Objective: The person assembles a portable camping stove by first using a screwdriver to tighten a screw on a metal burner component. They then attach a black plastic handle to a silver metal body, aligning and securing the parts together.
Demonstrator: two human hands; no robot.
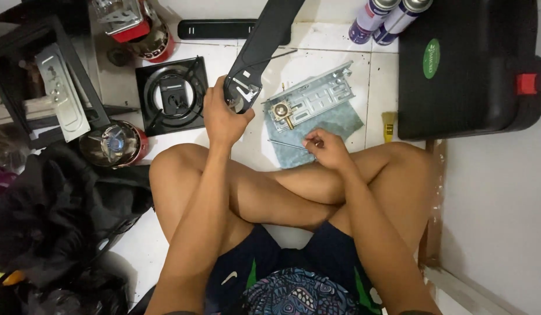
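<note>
Two hands: left hand [222, 119] gripping one black panel [260, 46], right hand [327, 149] pinching one thin rod [286, 144].

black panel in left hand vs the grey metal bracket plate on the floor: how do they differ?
The black panel is held up off the floor, tilted, by the left hand; the grey bracket plate lies flat on a grey sheet. The black panel is long, narrow and dark; the grey bracket plate is shorter, pale, with punched slots and a brass fitting. Both are flat metal parts.
</note>
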